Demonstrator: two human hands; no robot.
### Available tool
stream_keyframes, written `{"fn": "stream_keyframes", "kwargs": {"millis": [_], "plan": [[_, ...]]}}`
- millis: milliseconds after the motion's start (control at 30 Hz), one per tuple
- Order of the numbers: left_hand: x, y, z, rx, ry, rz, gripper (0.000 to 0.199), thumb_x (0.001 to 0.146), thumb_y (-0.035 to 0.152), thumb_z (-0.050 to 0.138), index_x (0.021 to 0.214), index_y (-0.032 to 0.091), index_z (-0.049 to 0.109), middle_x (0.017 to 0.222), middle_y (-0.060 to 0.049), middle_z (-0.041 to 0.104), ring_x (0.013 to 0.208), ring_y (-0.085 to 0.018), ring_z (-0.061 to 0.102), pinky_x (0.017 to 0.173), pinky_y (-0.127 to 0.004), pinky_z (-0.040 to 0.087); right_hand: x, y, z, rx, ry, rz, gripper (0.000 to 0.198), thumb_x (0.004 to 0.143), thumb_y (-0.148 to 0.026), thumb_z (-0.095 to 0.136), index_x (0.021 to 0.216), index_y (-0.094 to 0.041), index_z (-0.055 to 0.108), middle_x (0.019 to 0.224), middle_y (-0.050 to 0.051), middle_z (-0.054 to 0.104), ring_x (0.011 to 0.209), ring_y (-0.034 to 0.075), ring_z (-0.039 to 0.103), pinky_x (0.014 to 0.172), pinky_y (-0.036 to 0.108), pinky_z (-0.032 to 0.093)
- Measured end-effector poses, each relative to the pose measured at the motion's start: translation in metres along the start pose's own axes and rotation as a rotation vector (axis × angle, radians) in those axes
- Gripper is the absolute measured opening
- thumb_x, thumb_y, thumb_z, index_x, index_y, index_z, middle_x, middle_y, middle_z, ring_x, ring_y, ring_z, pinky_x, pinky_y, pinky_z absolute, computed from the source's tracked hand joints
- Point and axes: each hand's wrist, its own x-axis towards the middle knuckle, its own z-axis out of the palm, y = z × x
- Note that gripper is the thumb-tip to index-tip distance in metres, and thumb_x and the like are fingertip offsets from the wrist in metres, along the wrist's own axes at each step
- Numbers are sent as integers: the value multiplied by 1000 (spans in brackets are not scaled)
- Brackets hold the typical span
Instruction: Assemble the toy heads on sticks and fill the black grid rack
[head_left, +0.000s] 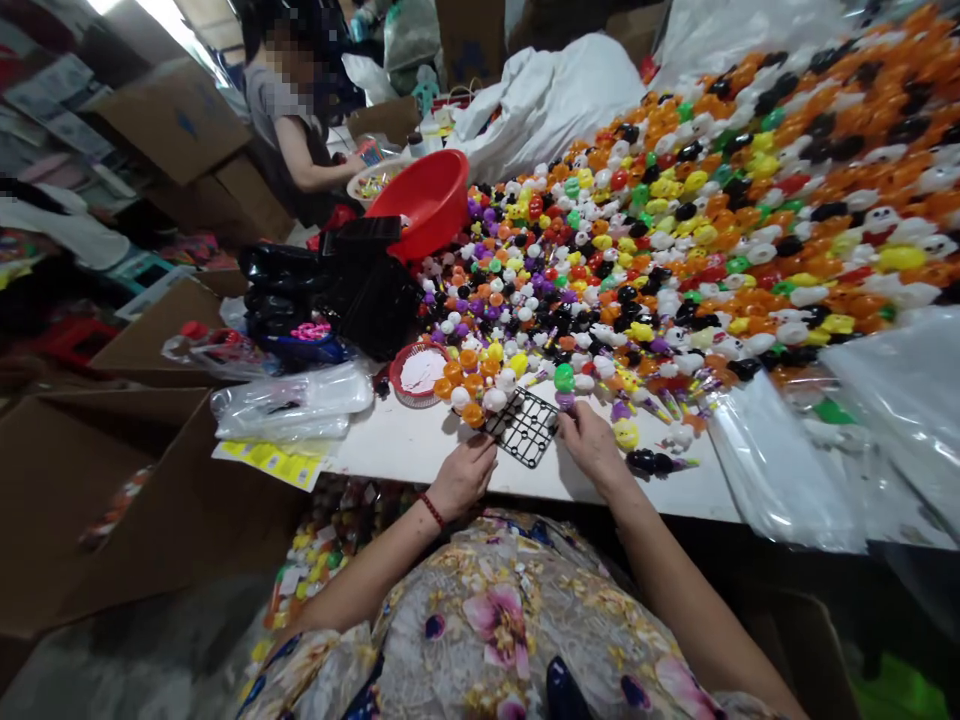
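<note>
A black plastic grid rack (529, 428) lies tilted at the front of the white table. My left hand (466, 472) is closed on its left edge, beside a cluster of orange, white and yellow small plastic figures (471, 385). At the grid's right side, my right hand (592, 445) has its fingers pinched at the lower purple part of a small green-and-purple figure (564, 380). The fingertips partly hide that contact. Just right of this hand are a yellow figure (625, 434) and a black one (651, 462).
A large heap of colourful small figures (637, 240) covers the table's back and right. Clear plastic bags (772, 470) lie right, more bags (292, 400) left. A red basket (418, 375), red basin (427, 200) and cardboard box (150, 490) stand left. Another person (289, 130) works behind.
</note>
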Motion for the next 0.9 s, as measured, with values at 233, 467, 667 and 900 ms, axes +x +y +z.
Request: {"fn": "stream_keyframes", "kwargs": {"millis": [233, 467, 667, 900], "plan": [[7, 0, 7, -77, 56, -133, 34, 97, 20, 41, 125, 18, 60, 115, -16, 67, 112, -26, 63, 97, -49, 57, -14, -38, 58, 454, -155, -35, 15, 79, -38, 59, 81, -23, 57, 71, 2, 65, 67, 21, 61, 64, 32, 50], [6, -2, 9, -90, 163, -114, 30, 98, 23, 42, 119, 17, 63, 111, -14, 68, 107, -26, 62, 95, -50, 56, -14, -45, 65, 263, -180, -108, 3, 82, -23, 57, 85, -22, 59, 83, 4, 69, 78, 21, 62, 74, 31, 49], [4, -6, 11, -112, 234, -39, 34, 95, 20, 46, 128, 21, 58, 115, -14, 65, 113, -28, 59, 94, -51, 56, -16, -46, 62, 160, -226, -83, 4, 86, -20, 56, 89, -23, 57, 84, 3, 69, 79, 20, 62, 72, 28, 47], [2, -8, 11, -98, 217, -7, 41, 93, 17, 49, 133, 23, 54, 118, -13, 64, 113, -29, 58, 94, -53, 55, -16, -50, 56, 17, -290, -141, 9, 89, -16, 52, 94, -21, 57, 91, 5, 69, 82, 20, 63, 73, 27, 46]]}}
